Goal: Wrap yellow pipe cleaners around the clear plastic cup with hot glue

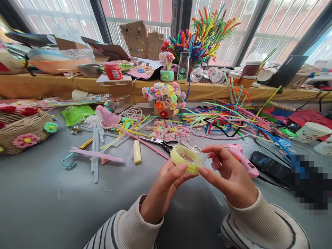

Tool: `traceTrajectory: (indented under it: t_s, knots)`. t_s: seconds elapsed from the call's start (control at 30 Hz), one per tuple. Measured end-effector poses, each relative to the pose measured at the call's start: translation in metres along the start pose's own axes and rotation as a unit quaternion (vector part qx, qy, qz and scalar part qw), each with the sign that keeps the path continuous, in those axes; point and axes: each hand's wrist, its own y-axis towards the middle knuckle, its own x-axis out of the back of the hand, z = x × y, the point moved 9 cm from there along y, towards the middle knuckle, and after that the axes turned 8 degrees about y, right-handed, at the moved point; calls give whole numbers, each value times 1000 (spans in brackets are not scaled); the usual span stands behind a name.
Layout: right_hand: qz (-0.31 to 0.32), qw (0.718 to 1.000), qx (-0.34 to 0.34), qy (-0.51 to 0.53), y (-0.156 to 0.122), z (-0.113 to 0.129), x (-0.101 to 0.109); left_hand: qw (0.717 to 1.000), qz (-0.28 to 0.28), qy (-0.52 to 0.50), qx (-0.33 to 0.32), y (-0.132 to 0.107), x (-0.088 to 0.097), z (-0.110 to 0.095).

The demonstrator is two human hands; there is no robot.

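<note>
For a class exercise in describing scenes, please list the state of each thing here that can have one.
Yellow-banded clear container: held, tilted
Left hand: gripping the container
Right hand: index finger and thumb on the container
Phone: screen dark
Pink glue gun: lying down
Glass bottle: upright
Middle flower basket: upright, filled
Scissors: lying; blade opening unclear

Windows (137, 10): very bright; daylight comes in from the back; the view outside looks pale and washed out
Window frames (97, 20): they lean out at the top; the wide picture stretches things near the sides
Table (64, 207): gray with a soft shine; a dark, fuzzy shadow sits between the sleeves (135, 221)
Glass bottle (183, 67): small shiny spots
Fingers (214, 178): softly lit; quite clear
Right edge: big blocky squares hide one patch
</note>
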Motion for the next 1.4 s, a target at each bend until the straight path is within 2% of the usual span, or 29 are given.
traceTrajectory:
  t_s: [0.1, 0.3, 0.47, 0.73, 0.9, 0.97, 1.07, 1.2, 1.4]
  knots:
    - [17, 1000, -4, 0, 0, 0, -4, 1000, 0, -4, 2, 0, 1, 1]
    - [-23, 1000, 7, 3, -2, 6, -2, 1000, -3, -8, 7, -1, 1, 1]
    - [17, 999, 19, -25, 0, 4, -4, 1000, 4, -5, 10, -1, 1, 0]
    - [9, 999, 21, -26, -1, 4, -2, 1000, -20, -2, 2, -2, 2, 0]
    - [38, 999, 18, -26, 0, 3, -6, 1000, -24, 3, -5, -1, 2, -1]
    - [21, 999, 17, -23, 0, 3, -5, 1000, -27, 2, -7, -1, 3, -1]
    - [5, 1000, 18, -20, -1, 5, -3, 1000, -18, 0, -6, -1, 1, -1]
    - [35, 999, 16, -27, -1, 3, -6, 1000, -11, -2, 0, -1, 1, 0]
    - [35, 998, 24, -38, 1, 1, -4, 1000, 17, -7, -5, -1, -1, 1]
